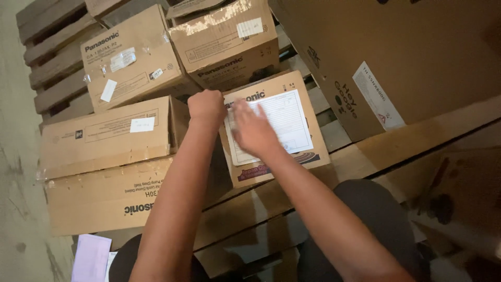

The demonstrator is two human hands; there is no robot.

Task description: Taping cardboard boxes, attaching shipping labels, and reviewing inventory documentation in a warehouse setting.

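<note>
**Inspector:** Starting nearest the camera: the person crouches on the wooden pallet point(365, 156), dark-trousered knees at the bottom edge, and a pale lilac sheet of paper point(91, 257) lies on the floor at near left.

**Assistant:** And the hands?

**Inspector:** The left hand point(206, 107) is closed into a fist at the far-left corner of the small carton point(276, 130). I cannot tell whether it clamps anything. The right hand point(253, 130) lies flat, fingers together, pressing on the white paper label point(284, 122) on the carton's top. It is blurred, so I judge it is in motion.

**Assistant:** Where does the carton sit?

**Inspector:** In the middle of the pallet, touching the long low box point(104, 133) on its left, with the large box point(386, 57) just beside it on the right.

**Assistant:** Risks?

**Inspector:** Three, in my judgement. The label could crease or bond crooked if it is rubbed unevenly. The carton appears to bridge gaps between slats, so heavy pressure could tip it. The crouching feet are near those same gaps, so a slip is possible.

**Assistant:** Farther back?

**Inspector:** Two taped cartons point(130, 55) point(227, 39) lean at angles at the far left. A jolt to the pallet could shift them toward the hands.
</note>
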